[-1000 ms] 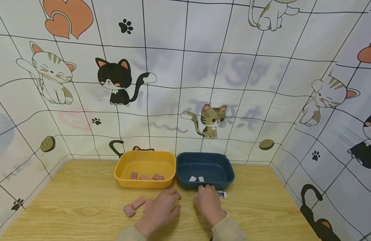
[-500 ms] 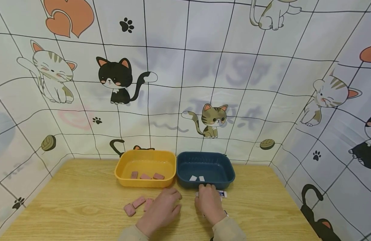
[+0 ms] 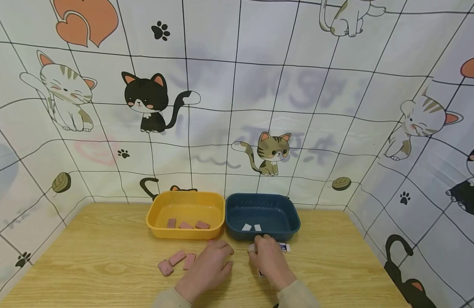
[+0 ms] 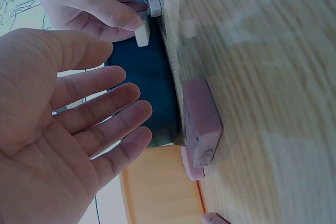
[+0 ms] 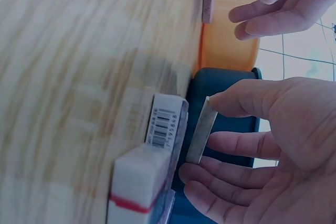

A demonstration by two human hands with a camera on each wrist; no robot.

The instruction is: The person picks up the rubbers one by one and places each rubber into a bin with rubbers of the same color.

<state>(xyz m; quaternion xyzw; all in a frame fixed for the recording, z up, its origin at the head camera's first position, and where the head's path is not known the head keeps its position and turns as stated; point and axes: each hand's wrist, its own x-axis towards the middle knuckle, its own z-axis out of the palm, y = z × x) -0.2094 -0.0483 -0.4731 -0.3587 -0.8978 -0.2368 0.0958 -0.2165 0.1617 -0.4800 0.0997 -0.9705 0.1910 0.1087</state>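
My right hand pinches a flat white eraser between thumb and fingertips, just above the table before the blue bin. Below it in the right wrist view lie a white eraser with a red band and one with a barcode sleeve; the hand partly hides them in the head view. My left hand holds nothing, its fingers loosely extended. It hovers beside several pink erasers on the table. Another pink eraser stands out close up in the left wrist view.
A yellow bin touches the blue bin's left side and contains pink erasers. White erasers lie in the blue bin. Behind both bins rises a cat-print cloth wall; the wooden table extends to either side.
My right hand has turned slightly, its wrist shifting a little to the right, and the white eraser shows more at its fingertips. The left hand has barely moved.
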